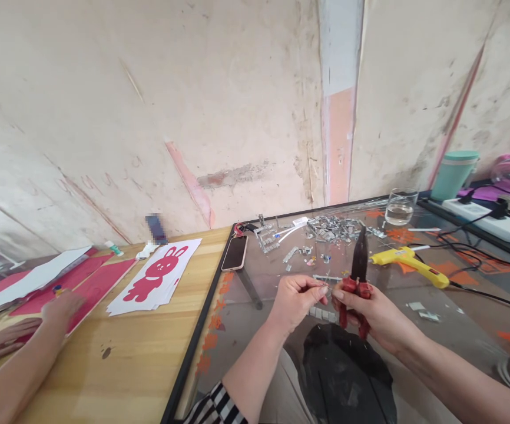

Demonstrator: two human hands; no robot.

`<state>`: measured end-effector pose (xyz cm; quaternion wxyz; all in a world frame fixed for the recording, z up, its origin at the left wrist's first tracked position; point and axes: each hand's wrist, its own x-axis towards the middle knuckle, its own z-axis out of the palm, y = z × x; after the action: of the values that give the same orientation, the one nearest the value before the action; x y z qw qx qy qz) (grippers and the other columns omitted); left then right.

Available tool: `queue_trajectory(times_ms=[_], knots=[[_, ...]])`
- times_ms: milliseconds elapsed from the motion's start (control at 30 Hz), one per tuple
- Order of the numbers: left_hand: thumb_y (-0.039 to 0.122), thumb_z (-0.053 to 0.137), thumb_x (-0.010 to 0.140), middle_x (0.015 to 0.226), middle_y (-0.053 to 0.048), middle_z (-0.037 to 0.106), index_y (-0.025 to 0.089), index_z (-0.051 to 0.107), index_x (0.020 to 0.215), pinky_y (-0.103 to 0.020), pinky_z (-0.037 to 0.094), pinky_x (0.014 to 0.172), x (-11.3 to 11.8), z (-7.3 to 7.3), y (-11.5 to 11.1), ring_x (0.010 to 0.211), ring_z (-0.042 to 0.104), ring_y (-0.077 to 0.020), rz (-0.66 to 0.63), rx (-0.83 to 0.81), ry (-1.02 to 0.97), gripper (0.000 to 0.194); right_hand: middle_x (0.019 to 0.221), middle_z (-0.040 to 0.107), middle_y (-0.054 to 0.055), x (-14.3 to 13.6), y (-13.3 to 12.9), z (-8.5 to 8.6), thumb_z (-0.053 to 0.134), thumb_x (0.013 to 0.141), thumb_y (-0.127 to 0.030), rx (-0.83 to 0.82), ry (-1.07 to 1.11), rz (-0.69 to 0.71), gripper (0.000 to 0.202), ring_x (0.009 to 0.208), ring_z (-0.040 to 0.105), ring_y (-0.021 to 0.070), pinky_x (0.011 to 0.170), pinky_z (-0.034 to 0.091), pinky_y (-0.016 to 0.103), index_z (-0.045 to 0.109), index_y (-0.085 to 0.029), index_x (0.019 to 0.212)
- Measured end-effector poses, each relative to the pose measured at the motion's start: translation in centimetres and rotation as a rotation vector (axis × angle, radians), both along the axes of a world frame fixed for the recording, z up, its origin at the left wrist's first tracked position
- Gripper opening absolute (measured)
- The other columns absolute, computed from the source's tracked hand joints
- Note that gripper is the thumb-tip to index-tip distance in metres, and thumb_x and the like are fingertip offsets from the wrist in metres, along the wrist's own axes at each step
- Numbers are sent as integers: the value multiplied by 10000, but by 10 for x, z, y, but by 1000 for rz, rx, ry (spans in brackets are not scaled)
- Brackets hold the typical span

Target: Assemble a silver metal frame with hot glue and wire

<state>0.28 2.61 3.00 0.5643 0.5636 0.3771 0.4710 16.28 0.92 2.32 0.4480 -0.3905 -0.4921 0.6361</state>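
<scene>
My right hand [378,312] is wrapped round a pair of red-handled pliers [360,259], their long dark jaws pointing up and away from me. Close by on the left, my left hand [297,300] is closed in a pinch; the tiny thing at its fingertips is too small to name. The fingertips of both hands nearly meet over the glass tabletop [255,347]. Beyond them lies a heap of small silvery pieces [332,228], with a few more strips [323,314] under my hands.
A yellow glue gun [409,264] with its cable lies at right, near a glass of water [400,209] and a white power strip [484,218]. A phone [235,253] rests at the glass's left edge. On the wooden table, another person's hands [63,309] work at red paper [100,285] beside rabbit prints [155,277].
</scene>
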Motion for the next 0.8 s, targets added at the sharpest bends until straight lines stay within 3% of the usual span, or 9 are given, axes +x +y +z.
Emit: queue_trajectory(times_ms=[200,467,800], knots=[[296,685,671,548,-24,598,105,688,705,-218,307,506,0,0,0,506,470,-70,-39,-50,-41,194,614,530,-3,-1,2,-4,627,722,-359,-154,186,80,224,471,407,55,389,237,193,575,-144,683],[273,708,648,547,-21,586,101,686,742,-192,307,500,7,0,-3,512,488,-59,-39,-201,-259,198,608,534,5,-4,1,-1,646,709,-357,-190,269,72,223,483,413,57,371,230,178,582,-145,688],[232,722,623,533,-21,586,106,674,702,-173,286,477,1,2,-2,491,473,-47,-37,-264,-285,157,615,561,12,-2,1,4,632,727,-349,-215,286,100,205,480,445,63,364,247,176,571,-154,710]])
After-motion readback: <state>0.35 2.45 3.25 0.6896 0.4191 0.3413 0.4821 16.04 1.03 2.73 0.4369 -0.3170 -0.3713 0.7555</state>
